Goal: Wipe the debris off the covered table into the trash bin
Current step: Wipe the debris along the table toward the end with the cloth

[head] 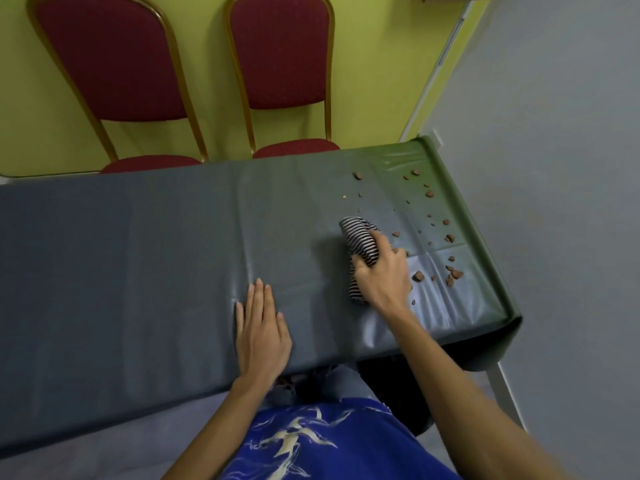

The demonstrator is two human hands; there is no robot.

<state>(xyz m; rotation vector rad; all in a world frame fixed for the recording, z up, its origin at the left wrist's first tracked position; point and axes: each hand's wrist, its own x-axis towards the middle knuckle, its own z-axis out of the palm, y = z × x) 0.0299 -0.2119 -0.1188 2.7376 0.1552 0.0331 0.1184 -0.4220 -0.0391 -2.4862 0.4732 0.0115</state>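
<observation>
The counter [138, 254], covered with a dark grey-green sheet, is seen running across the middle of the frame. Its right end is closed by a folded-down edge at centre right. Brown debris [418, 276] is scattered over that right end, between the striped cloth [358, 237] and the end edge, and some pieces lie close to the edge itself. A wide bare stretch of cover is left open toward the left of the frame.

The cloth is bunched and gripped by the right hand [381, 275], with the fingers curled round it, and is pressed on the cover just beside the nearest crumbs. The left hand [261, 327] is laid flat on the cover near the front edge, fingers straight, with nothing held.

Beyond the far edge, two red chairs [114, 64] are set against a yellow-green surface [374, 64]. A plain grey surface [554, 202] is shown at the right.
</observation>
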